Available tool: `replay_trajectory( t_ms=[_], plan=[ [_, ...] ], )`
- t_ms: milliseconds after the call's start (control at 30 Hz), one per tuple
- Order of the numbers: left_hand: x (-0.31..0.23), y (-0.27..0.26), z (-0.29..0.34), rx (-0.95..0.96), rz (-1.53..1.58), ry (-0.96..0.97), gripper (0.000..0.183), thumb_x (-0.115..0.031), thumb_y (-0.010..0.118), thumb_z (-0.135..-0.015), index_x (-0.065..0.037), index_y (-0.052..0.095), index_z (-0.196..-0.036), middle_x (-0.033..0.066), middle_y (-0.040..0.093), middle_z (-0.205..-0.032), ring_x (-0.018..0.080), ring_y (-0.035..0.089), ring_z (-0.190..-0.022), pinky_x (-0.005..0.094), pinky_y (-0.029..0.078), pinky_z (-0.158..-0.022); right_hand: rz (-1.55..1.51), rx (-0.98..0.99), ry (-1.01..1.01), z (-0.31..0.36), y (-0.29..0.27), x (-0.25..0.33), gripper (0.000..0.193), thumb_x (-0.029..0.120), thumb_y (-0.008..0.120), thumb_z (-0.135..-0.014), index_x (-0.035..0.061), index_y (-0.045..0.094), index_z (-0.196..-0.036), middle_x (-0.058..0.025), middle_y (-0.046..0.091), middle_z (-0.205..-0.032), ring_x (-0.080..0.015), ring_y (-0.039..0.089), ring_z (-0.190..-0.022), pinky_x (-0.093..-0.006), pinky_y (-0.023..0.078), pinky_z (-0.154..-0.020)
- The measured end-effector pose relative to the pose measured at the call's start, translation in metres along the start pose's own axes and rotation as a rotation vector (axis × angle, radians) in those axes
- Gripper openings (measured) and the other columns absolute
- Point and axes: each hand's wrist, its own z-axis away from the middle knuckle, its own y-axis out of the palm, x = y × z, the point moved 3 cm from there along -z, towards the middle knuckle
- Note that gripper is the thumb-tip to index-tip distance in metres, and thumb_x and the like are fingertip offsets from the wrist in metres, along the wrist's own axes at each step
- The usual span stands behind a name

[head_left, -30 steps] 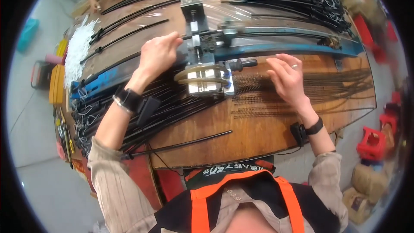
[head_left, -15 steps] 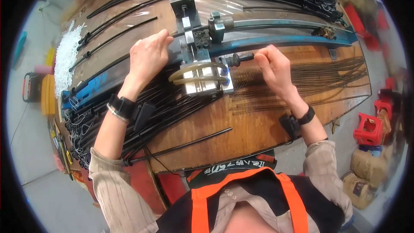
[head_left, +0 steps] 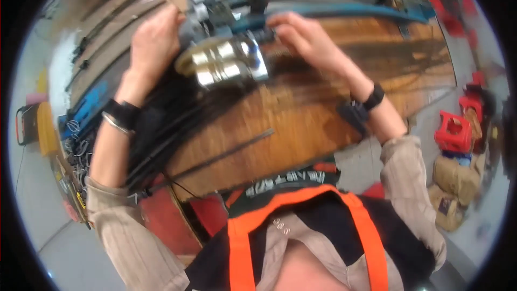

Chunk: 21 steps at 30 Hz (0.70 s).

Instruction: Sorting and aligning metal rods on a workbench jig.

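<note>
A metal clamping fixture (head_left: 212, 8) with silvery blocks stands on the table, smeared by motion. Left of it, my left hand (head_left: 155, 43) is closed with fingertips pinched together. A thin rod showed between those fingertips and the fixture half a second ago; blur now hides most of it. On the other side, my right hand (head_left: 304, 37) has its fingers curled over the dark handle (head_left: 263, 35) at the fixture's near right. Yellowish hoses (head_left: 186, 63) loop over the front block (head_left: 229, 67).
Many black rods (head_left: 177, 110) lie bundled at the left, and one single rod (head_left: 231, 151) lies near the front edge. Long thin springs (head_left: 388, 56) spread over the wooden table (head_left: 291, 113) at right. A blue rail (head_left: 350, 9) runs behind. Red stools (head_left: 452, 132) stand at right.
The whole view has shifted, so the table and fixture sit higher and farther left, blurred. My right hand has moved left onto the dark handle. My left hand stays beside the fixture.
</note>
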Motion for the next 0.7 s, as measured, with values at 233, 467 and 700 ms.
replay_trajectory(
  t_ms=[233, 467, 700],
  plan=[
    [0.081, -0.020, 0.025, -0.102, -0.285, 0.186, 0.019, -0.023, 0.061, -0.093, -0.015, 0.059, -0.111, 0.0061, 0.064, -0.095, 0.0247, 0.063, -0.087, 0.0403, 0.048, -0.075, 0.849, 0.205, -0.326, 0.084, 0.044, 0.017, 0.018, 0.017, 0.071, -0.081, 0.0076, 0.056, -0.081, -0.0091, 0.056, -0.072, -0.0269, 0.058, -0.070, -0.0374, 0.046, -0.056],
    [-0.094, -0.039, 0.139, 0.183, -0.164, 0.058, 0.025, -0.024, 0.074, -0.077, -0.014, 0.063, -0.097, 0.0056, 0.058, -0.092, 0.0268, 0.057, -0.086, 0.0446, 0.041, -0.078, 0.775, 0.167, -0.318, 0.084, 0.057, 0.022, 0.011, 0.013, 0.069, -0.083, 0.0058, 0.060, -0.082, -0.0103, 0.057, -0.076, -0.0286, 0.059, -0.070, -0.0380, 0.048, -0.059],
    [-0.176, -0.048, 0.180, 0.316, 0.290, -0.333, 0.019, -0.019, 0.072, -0.083, -0.013, 0.065, -0.099, 0.0055, 0.050, -0.078, 0.0228, 0.056, -0.074, 0.0361, 0.046, -0.062, 0.438, 0.254, -0.086, 0.108, 0.062, 0.021, 0.011, 0.011, 0.069, -0.086, 0.0031, 0.068, -0.093, -0.0118, 0.059, -0.073, -0.0291, 0.058, -0.069, -0.0365, 0.046, -0.062]
  ],
)
